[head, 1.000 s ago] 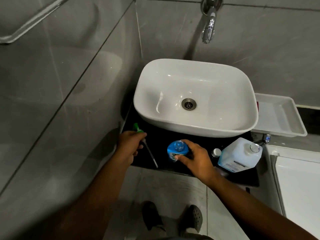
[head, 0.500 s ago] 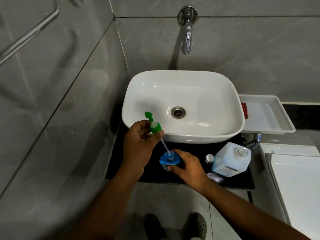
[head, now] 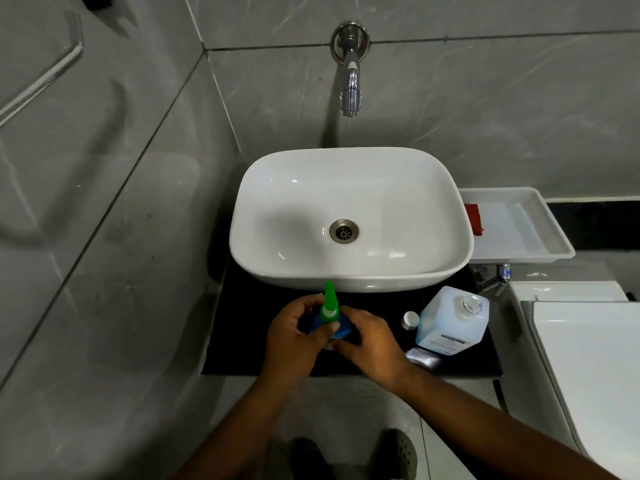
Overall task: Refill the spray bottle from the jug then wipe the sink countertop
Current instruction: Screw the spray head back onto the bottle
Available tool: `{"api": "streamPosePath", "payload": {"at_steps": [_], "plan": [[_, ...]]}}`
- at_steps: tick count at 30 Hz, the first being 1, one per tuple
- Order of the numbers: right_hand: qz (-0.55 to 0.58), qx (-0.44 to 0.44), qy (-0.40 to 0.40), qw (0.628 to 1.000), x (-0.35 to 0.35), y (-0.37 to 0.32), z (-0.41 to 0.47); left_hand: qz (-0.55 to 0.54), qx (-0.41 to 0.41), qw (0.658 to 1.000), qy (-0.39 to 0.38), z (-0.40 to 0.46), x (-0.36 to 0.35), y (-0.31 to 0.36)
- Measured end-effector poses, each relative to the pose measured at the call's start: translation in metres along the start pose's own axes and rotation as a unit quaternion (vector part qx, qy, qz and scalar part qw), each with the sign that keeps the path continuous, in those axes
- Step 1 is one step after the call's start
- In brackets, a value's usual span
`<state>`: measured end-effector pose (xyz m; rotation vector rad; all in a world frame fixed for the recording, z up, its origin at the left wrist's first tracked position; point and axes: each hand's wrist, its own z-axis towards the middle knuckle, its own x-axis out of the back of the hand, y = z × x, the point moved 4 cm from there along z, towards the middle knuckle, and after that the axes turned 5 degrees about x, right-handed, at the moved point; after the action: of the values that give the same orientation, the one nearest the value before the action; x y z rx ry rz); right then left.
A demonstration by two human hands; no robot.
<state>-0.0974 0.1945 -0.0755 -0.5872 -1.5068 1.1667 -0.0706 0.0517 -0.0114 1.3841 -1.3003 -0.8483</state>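
Head view looks down on a black countertop (head: 242,341) where the left hand (head: 294,336) pinches a green spray nozzle (head: 329,304) atop a blue plastic spray bottle (head: 341,329). Right hand (head: 372,344) grips the bottle. A translucent square jug (head: 452,322) stands just right, its small white cap (head: 410,319) beside it.

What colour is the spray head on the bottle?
Bright green spray head, seen in the head view.

Both hands (head: 332,337) grip the spray bottle (head: 330,323).
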Motion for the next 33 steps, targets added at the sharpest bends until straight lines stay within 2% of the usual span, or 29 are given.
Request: {"api": "streamPosePath", "payload": {"at_steps": [9, 16, 19, 22, 24, 33], "plan": [[-0.009, -0.003, 0.0, 1.0, 0.001, -0.002, 0.0, -0.02, 0.02, 1.0, -0.009, 0.001, 0.001, -0.011], [-0.003, -0.009, -0.008, 1.0, 0.002, -0.003, -0.001, 0.038, 0.027, 0.998, -0.039, 0.003, -0.004, -0.024], [-0.007, -0.008, -0.007, 1.0, 0.004, -0.004, -0.001, 0.091, -0.012, 0.996, 0.007, 0.001, -0.004, -0.022], [-0.006, -0.013, -0.01, 1.0, 0.005, -0.006, -0.001, 0.089, -0.024, 0.991, 0.096, -0.001, 0.0, -0.02], [-0.007, -0.017, -0.016, 1.0, 0.004, -0.007, 0.0, 0.1, -0.031, 0.988, 0.114, 0.001, 0.001, -0.022], [-0.013, -0.023, -0.011, 1.0, 0.001, -0.005, 0.0, 0.152, -0.091, 0.984, 0.029, 0.005, 0.0, -0.019]]}}
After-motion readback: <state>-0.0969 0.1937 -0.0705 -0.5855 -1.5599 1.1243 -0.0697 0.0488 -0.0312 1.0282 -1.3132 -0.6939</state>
